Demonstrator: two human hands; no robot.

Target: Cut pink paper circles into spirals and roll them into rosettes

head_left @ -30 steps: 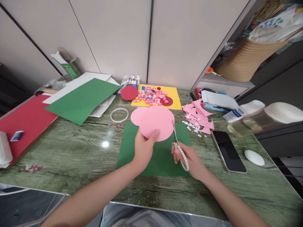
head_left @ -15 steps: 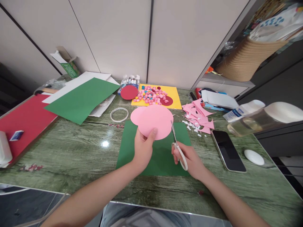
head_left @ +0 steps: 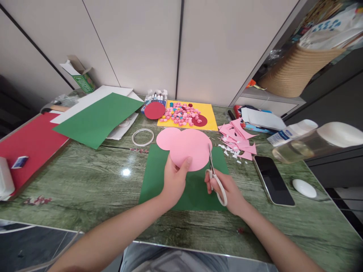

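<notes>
One of two pink discs (head_left: 190, 149) slightly farther right

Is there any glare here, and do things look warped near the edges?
Head view, left of the left hand: a white glare spot on the green tabletop; head view, right edge: the bottle looks stretched and slanted, probably lens distortion; head view, centre: the pink paper and scissors show clearly.

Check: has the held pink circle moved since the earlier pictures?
Yes: the pink circle has shifted slightly right and down in view, judged against the white ring.
</notes>
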